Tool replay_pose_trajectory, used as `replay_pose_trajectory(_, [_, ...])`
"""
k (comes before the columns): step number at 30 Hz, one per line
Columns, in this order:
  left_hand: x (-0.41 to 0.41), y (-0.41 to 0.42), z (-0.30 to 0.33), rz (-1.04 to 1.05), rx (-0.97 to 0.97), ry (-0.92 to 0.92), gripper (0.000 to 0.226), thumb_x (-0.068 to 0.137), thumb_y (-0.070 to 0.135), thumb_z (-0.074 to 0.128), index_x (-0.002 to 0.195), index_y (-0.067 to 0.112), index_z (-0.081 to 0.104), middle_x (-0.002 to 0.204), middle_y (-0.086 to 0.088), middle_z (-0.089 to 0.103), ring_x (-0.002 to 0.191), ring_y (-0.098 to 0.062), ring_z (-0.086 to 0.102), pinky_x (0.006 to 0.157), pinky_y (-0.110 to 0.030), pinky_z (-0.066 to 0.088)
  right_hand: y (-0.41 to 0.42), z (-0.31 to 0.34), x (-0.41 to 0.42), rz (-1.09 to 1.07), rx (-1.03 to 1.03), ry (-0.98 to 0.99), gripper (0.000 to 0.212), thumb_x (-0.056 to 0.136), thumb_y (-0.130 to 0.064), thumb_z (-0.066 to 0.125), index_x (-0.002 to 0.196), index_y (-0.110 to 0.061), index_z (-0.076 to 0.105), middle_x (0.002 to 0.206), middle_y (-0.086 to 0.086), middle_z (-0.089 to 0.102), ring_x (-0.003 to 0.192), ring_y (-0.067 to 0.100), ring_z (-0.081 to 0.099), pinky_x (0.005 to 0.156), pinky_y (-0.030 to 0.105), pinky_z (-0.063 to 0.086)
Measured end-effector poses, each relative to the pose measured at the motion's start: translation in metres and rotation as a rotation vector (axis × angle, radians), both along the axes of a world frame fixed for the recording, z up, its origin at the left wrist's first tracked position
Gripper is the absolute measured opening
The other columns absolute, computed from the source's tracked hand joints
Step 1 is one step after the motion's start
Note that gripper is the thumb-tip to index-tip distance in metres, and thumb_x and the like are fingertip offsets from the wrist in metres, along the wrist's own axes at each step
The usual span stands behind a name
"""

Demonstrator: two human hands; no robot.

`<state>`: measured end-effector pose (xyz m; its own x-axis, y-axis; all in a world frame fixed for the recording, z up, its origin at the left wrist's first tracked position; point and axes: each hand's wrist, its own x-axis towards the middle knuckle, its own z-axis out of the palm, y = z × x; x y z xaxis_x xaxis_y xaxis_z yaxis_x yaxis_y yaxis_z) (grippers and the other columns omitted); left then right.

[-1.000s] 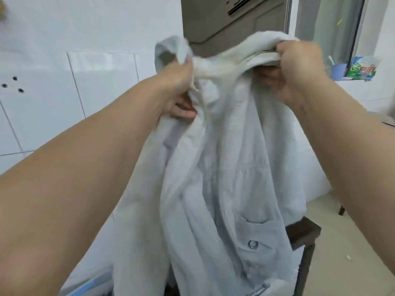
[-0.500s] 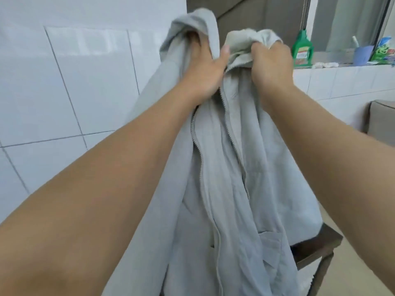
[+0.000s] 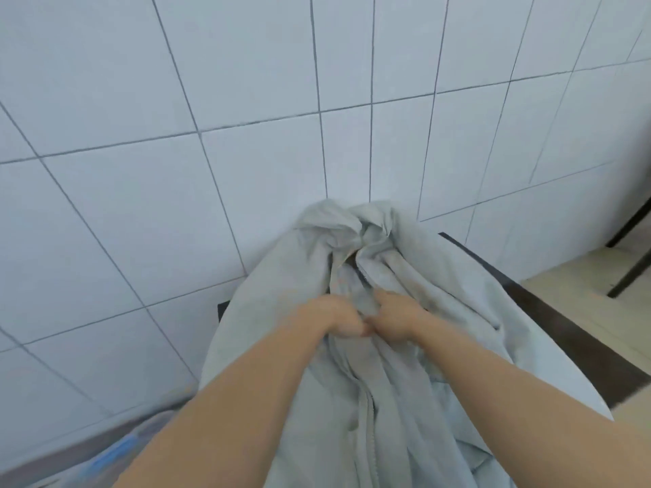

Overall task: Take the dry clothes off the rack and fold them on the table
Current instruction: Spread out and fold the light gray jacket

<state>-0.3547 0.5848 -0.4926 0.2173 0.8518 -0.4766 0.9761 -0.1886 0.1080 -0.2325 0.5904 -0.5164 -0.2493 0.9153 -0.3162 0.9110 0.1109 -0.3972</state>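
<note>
Pale grey zip-front cotton jacket [image 3: 405,346] draped over dark wooden counter [image 3: 563,346], centre-right of frame. Left hand [image 3: 331,320] and right hand [image 3: 396,320], side by side, fingers curled pinching fabric beside zip, likely to spread it flat for folding.

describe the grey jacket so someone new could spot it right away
Below the white tiled wall stands a dark table. The grey jacket lies heaped across it, both hands gripping its front; it is the only garment, with a zip down the middle.

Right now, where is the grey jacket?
In the head view, the grey jacket lies low and centre-right over the dark table, by the tiled wall, both hands gripping its middle.
</note>
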Motion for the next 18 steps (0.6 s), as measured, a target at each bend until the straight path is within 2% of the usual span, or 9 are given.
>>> replay_pose_trajectory(2, [0.003,-0.004,-0.031,0.038,-0.08,-0.029,0.072,0.084,0.044,0.051,0.148,0.016,0.032,0.149,-0.011,0.039,0.132,-0.029,0.042,0.109,-0.04,0.035,-0.001,-0.027,-0.005,0.098,0.003,-0.174,0.053,0.102,-0.035,0.032,0.152,-0.025,0.018,0.16,0.01,0.009,0.147,0.033,0.004,0.115,0.052,0.014])
replay_pose_trajectory(3, [0.005,-0.003,-0.043,0.068,-0.074,-0.002,0.077,0.087,0.037,0.049,0.153,0.017,0.015,0.157,-0.009,0.024,0.141,-0.03,0.028,0.114,-0.046,0.026,0.001,-0.036,-0.006,0.086,-0.011,-0.207,0.055,0.102,-0.035,0.03,0.153,-0.03,0.01,0.161,0.006,-0.002,0.147,0.034,-0.009,0.114,0.06,0.007])
replay_pose_trajectory(4, [0.009,-0.004,-0.048,0.102,-0.059,0.025,0.079,0.09,0.032,0.044,0.155,0.019,0.0,0.161,-0.005,0.007,0.147,-0.031,0.011,0.116,-0.054,0.015,0.006,-0.045,-0.007,0.071,-0.003,-0.226,0.057,0.102,-0.033,0.028,0.153,-0.031,0.004,0.161,0.004,-0.008,0.146,0.034,-0.015,0.112,0.064,0.003])
replay_pose_trajectory(6, [0.012,0.0,-0.053,0.18,-0.015,0.02,0.078,0.092,0.028,0.038,0.153,0.025,-0.01,0.161,0.006,-0.012,0.147,-0.035,-0.01,0.111,-0.064,0.001,0.018,-0.055,-0.007,0.059,0.049,-0.238,0.056,0.103,-0.032,0.023,0.154,-0.025,0.0,0.161,0.001,-0.011,0.146,0.033,-0.018,0.111,0.067,0.001])
replay_pose_trajectory(10, [0.007,0.027,-0.065,0.173,0.099,-0.034,0.064,0.097,0.03,0.026,0.154,0.025,-0.004,0.161,0.007,-0.012,0.146,-0.034,-0.014,0.112,-0.065,-0.006,0.049,-0.061,-0.004,0.041,0.137,-0.21,0.053,0.105,-0.034,0.015,0.154,-0.019,0.003,0.162,-0.002,-0.007,0.147,0.029,-0.014,0.111,0.065,0.001])
replay_pose_trajectory(14, [0.001,0.052,-0.085,0.188,0.277,-0.07,0.059,0.098,0.039,0.019,0.154,0.03,0.001,0.161,0.01,-0.01,0.148,-0.028,-0.013,0.111,-0.064,-0.013,0.081,-0.06,-0.002,0.058,0.184,-0.138,0.053,0.104,-0.036,0.022,0.154,-0.02,0.012,0.162,-0.002,0.004,0.148,0.025,-0.006,0.112,0.061,0.003])
replay_pose_trajectory(16, [-0.003,0.063,-0.092,0.209,0.31,-0.056,0.06,0.097,0.041,0.019,0.154,0.031,0.004,0.161,0.01,-0.009,0.148,-0.025,-0.01,0.11,-0.064,-0.013,0.085,-0.049,0.002,0.072,0.164,0.037,0.053,0.103,-0.031,0.035,0.151,-0.015,0.022,0.159,0.004,0.019,0.147,0.025,0.01,0.115,0.049,0.012])
replay_pose_trajectory(18, [-0.008,0.074,-0.091,0.208,0.304,-0.052,0.061,0.096,0.044,0.019,0.153,0.032,0.003,0.161,0.01,-0.01,0.148,-0.023,-0.009,0.112,-0.063,-0.01,0.076,-0.034,0.009,0.022,0.226,0.215,0.047,0.1,-0.019,0.045,0.145,-0.008,0.038,0.15,0.01,0.038,0.138,0.025,0.033,0.108,0.032,0.024])
